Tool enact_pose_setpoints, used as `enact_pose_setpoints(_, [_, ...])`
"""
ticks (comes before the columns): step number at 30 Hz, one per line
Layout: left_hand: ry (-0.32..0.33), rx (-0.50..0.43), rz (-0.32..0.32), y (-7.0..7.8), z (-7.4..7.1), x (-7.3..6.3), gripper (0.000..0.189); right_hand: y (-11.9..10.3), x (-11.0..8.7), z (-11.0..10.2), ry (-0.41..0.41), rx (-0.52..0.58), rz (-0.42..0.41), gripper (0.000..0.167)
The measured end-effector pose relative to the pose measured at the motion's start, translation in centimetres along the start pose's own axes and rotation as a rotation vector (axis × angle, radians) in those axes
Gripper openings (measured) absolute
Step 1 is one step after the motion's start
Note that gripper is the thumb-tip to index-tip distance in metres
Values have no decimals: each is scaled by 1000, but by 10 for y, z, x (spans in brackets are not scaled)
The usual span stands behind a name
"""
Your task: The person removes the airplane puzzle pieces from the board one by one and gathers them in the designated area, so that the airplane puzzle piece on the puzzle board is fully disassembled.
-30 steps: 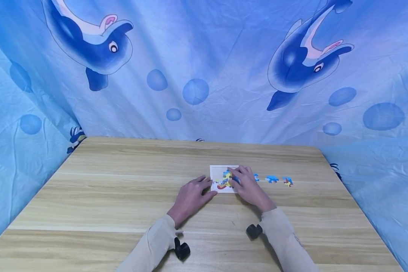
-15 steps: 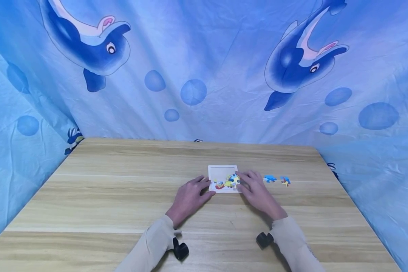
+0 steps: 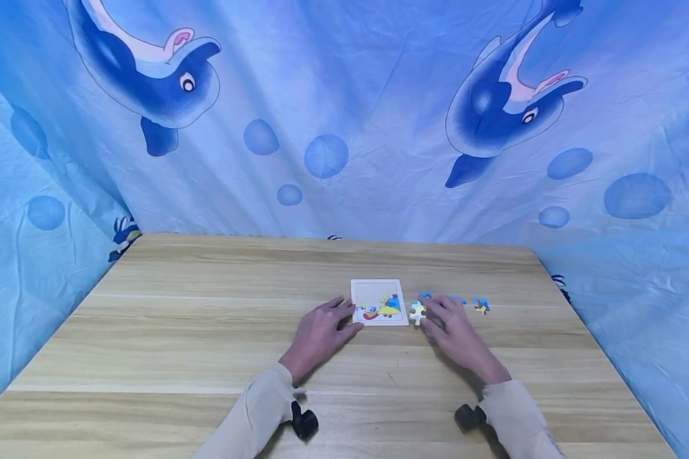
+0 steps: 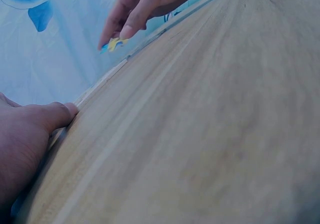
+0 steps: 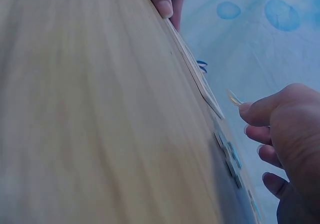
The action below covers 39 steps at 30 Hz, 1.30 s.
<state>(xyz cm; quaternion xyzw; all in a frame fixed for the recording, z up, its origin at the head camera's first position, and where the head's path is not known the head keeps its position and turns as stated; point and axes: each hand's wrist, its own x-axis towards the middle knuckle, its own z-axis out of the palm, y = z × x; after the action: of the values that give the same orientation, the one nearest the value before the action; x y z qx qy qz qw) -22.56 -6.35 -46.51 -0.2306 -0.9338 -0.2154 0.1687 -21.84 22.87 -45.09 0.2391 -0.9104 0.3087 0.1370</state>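
A white-framed jigsaw tray (image 3: 404, 312) lies flat on the table, with yellow, red and blue pieces along its lower part. My left hand (image 3: 321, 331) rests at the tray's left side, fingers extended. Its thumb (image 4: 62, 115) touches the tray near the lower left corner. My right hand (image 3: 456, 335) pinches a yellow and blue puzzle piece (image 3: 417, 313) between thumb and fingers. The left wrist view shows that puzzle piece (image 4: 116, 45) held up above the table, just right of the tray in the head view.
Loose puzzle pieces lie right of the tray: a red, blue and yellow one (image 3: 481, 306), and blue ones (image 3: 425, 296) partly hidden by my right hand. The wooden table (image 3: 207, 306) reaches back to a blue dolphin-print curtain (image 3: 379, 95).
My right hand has moved right, from over the tray to beside it, carrying the puzzle piece. More of the tray's right part shows now. My left hand has stayed in place.
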Motion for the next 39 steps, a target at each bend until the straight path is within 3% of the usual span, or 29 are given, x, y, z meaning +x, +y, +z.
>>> enact_pose_setpoints(20, [0,5,-2,-1,0,-1,45,20,-36,-27,44,-78,19,45])
enact_pose_setpoints(29, [-9,12,-5,-1,1,-1,45,25,-50,-36,-22,-66,131,48])
enact_pose_setpoints(39, [-2,12,-2,-1,0,0,44,31,-56,-43,-38,-72,172,45])
